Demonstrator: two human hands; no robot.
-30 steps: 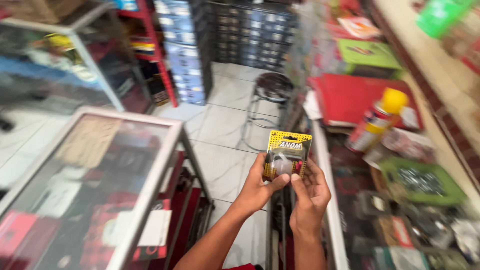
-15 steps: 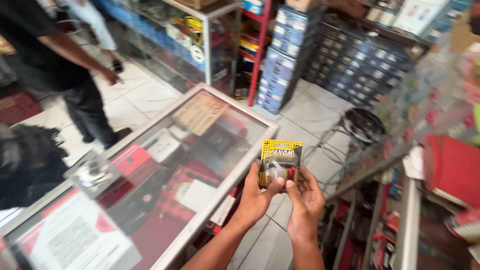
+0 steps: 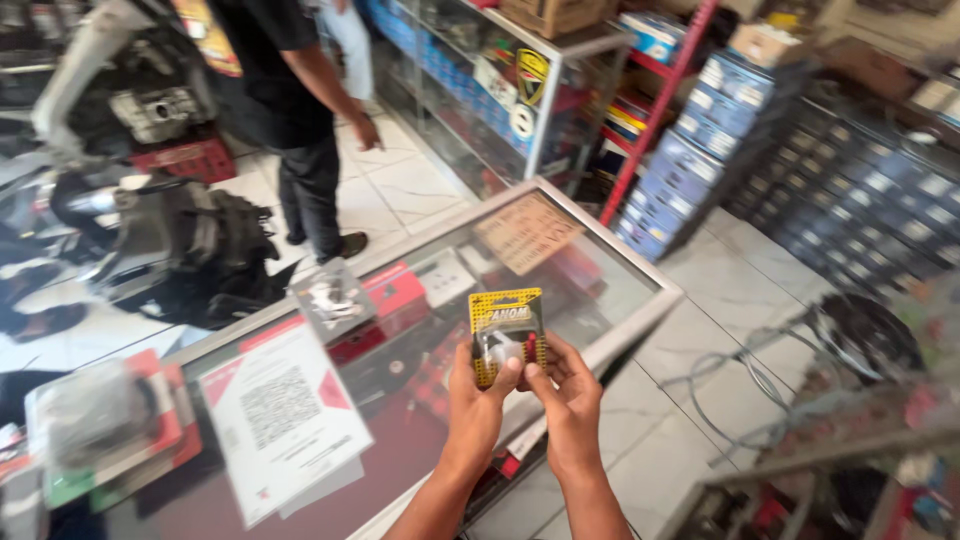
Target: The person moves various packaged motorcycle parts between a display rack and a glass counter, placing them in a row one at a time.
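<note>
**A:** Eyes on the middle of the view: a small blister pack (image 3: 507, 328), yellow card backing dotted with tiny dark spots, a dark band across the top, and a clear plastic bubble on the front.

**B:** What's in the bubble?

**A:** A small pale, glassy piece with something red beside it. Too small to say more. The card is flat and stiff, held upright, face toward the camera, above the near edge of a glass counter (image 3: 640, 300).

**B:** And the grip?

**A:** Both hands are on it. The left hand (image 3: 475, 400) is closed around the lower left of the pack, thumb pressed on the bubble. The right hand (image 3: 570, 395) pinches the lower right corner, thumb in front, fingers curled behind.

**B:** The counter itself?

**A:** Smooth glass top in a pale metal frame, reflective, with goods dimly showing underneath. Lying on it: a white printed sheet with red corners (image 3: 283, 412), a flat red box (image 3: 395, 290), a clear bag with small metal parts (image 3: 332, 297), and a brown cardboard piece (image 3: 527, 232) farther back.

**B:** Around it?

**A:** Glossy white floor tiles (image 3: 745, 290), a stack of blue boxes (image 3: 700, 150) against a red metal rack (image 3: 655, 115), and a round black stool on chrome legs (image 3: 860, 335). Beyond the counter, another person in dark clothes (image 3: 285, 90) stands by a second glass case (image 3: 500, 90); a black bag (image 3: 200, 240) sits on the floor nearby.
</note>
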